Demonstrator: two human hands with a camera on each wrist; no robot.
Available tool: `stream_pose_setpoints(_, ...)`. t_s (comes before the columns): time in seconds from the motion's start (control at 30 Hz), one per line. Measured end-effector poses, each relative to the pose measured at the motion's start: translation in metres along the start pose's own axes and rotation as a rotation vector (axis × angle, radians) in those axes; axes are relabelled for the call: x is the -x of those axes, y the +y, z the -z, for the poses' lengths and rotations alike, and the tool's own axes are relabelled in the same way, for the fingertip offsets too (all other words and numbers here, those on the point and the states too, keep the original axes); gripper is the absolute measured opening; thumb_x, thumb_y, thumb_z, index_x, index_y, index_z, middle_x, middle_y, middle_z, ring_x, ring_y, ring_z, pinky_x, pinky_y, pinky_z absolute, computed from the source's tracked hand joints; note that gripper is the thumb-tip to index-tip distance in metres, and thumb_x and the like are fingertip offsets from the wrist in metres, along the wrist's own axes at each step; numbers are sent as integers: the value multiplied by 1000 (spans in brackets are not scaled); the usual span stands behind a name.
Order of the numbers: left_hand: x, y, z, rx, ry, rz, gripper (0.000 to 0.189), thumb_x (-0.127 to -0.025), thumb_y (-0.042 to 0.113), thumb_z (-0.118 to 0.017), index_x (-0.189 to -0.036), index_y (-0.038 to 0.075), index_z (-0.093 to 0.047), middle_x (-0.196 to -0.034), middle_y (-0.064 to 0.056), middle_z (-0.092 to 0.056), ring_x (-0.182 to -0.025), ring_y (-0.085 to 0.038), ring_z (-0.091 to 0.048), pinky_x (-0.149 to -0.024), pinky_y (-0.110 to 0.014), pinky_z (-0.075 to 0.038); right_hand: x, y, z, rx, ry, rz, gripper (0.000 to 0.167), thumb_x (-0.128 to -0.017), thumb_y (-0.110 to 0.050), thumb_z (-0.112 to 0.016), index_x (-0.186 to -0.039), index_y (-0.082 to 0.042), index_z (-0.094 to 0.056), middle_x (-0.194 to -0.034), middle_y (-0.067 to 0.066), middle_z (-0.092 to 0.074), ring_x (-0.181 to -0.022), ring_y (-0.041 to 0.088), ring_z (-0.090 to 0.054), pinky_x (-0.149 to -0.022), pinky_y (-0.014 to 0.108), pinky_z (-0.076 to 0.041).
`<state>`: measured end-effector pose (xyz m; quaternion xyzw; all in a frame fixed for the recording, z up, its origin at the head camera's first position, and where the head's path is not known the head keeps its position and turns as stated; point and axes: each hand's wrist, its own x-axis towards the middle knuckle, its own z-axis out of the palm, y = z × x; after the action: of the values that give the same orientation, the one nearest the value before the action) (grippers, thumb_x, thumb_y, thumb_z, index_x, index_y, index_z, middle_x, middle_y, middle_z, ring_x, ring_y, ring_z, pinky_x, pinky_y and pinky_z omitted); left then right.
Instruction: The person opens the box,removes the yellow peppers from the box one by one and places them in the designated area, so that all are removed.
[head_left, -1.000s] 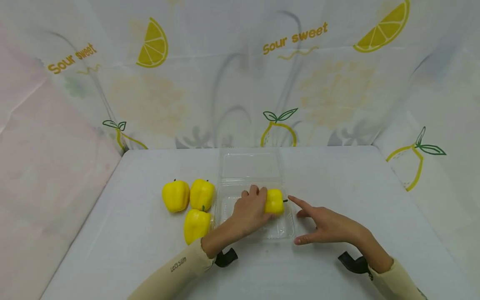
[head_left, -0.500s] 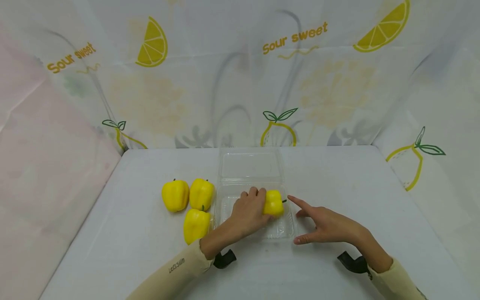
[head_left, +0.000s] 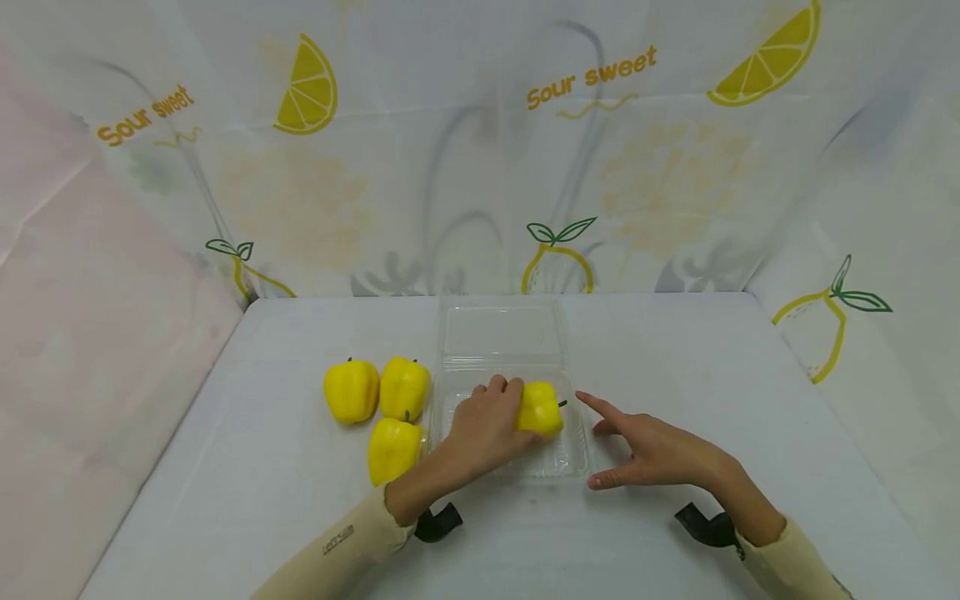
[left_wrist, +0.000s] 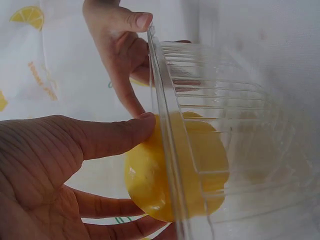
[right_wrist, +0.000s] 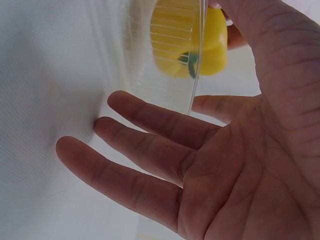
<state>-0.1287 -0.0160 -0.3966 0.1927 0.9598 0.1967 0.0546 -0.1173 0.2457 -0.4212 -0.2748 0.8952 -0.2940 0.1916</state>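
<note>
My left hand (head_left: 483, 425) grips a yellow bell pepper (head_left: 540, 410) that sits partly down inside a clear plastic clamshell box (head_left: 566, 458). In the left wrist view the thumb lies on one side of the pepper (left_wrist: 145, 175) and the fingers on the other, with the lower part seen through the ribbed wall. The pepper's green stem (right_wrist: 189, 60) points right, toward my right hand (head_left: 660, 450). That hand holds nothing; its fingers are spread beside the box's right wall, the index fingertip near the upper right rim.
Three more yellow bell peppers stand left of the box: one at far left (head_left: 351, 392), one behind (head_left: 404, 389) and one in front (head_left: 393, 450), partly behind my left forearm. The clear lid (head_left: 501, 332) lies folded back behind the box. A printed cloth backdrop (head_left: 480, 167) rises behind the table.
My left hand and the pepper in it have shifted a little left within the box, and the pepper's stem has moved away from the right fingertip. The right hand has stayed still.
</note>
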Motion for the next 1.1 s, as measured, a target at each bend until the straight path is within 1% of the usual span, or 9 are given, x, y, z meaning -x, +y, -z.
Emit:
stream_pose_setpoints(0.1, 2, -2, 2, -6, 19, -7, 59, -78, 43, -82, -119, 8, -58, -104, -8, -57, -84, -22, -53, -72, -37, -50, 0, 0, 0, 2, -1, -2, 109, -77, -64, -73, -158, -19, -15, -124, 7, -63, -115, 27, -59, -94, 51, -46)
stream_pose_setpoints(0.33, 7, -6, 8, -7, 52, -14, 65, -78, 49, -80, -121, 6, -58, -104, -8, -58, -82, -21, -54, -71, -36, -50, 1, -1, 1, 0, -2, -3, 109, -77, -64, -73, -158, -19, -15, -124, 8, -62, -114, 26, -60, -93, 50, -47)
stream_pose_setpoints(0.6, 14, -14, 12, -14, 133, -38, 69, -78, 56, -78, -120, 5, -59, -99, -7, -59, -75, -18, -54, -65, -30, -48, 1, -4, 2, 1, -1, 0, 109, -77, -64, -73, -157, -18, -16, -124, 9, -63, -115, 27, -59, -94, 51, -46)
stream_pose_setpoints(0.87, 20, -19, 18, 6, 146, -18, 71, -77, 60, -77, -121, 7, -60, -103, -8, -61, -75, -17, -54, -65, -30, -47, 1, -4, 2, 5, -2, -2, 110, -76, -64, -73, -158, -17, -16, -125, 10, -63, -116, 28, -59, -95, 51, -46)
stream_pose_setpoints(1.1, 26, -28, 24, -13, 180, -3, 72, -75, 62, -77, -119, 8, -61, -105, -9, -63, -73, -17, -55, -60, -28, -46, 0, -3, 1, 7, -3, -10, 111, -76, -64, -74, -158, -19, -15, -125, 11, -62, -116, 29, -59, -95, 52, -46)
